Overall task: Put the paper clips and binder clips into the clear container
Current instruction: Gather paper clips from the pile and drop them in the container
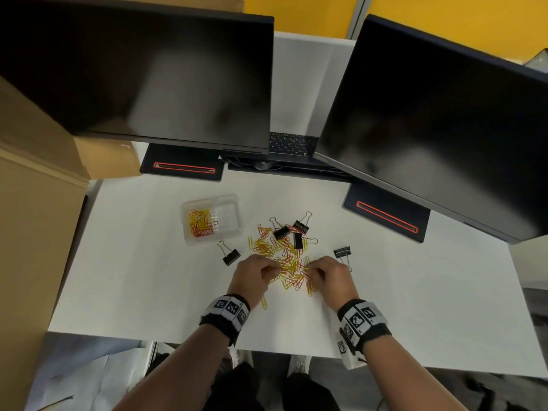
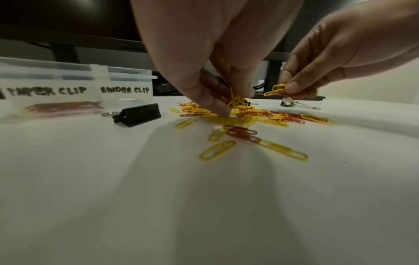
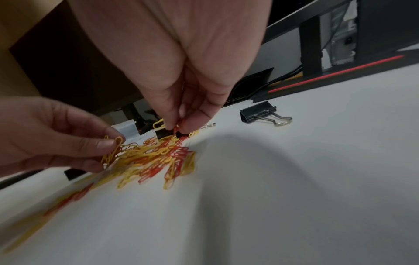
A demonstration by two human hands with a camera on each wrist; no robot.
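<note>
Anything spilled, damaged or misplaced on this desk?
Nothing damaged. Paper clips and binder clips lie loose on the desk, unsorted. The clear container stands upright, clips only in its left compartment.

5 black binder clips (image 1: 281, 232) lie loose on the white desk (image 1: 415, 292): 3 bunched at the far edge of the paper clip pile (image 1: 281, 259), 1 off to its left, 1 to its right. The loose yellow and red paper clips are too many and too tangled to count. 1 clear container (image 1: 234, 229) with 2 compartments. 2 dark monitors (image 1: 148, 69).
</note>
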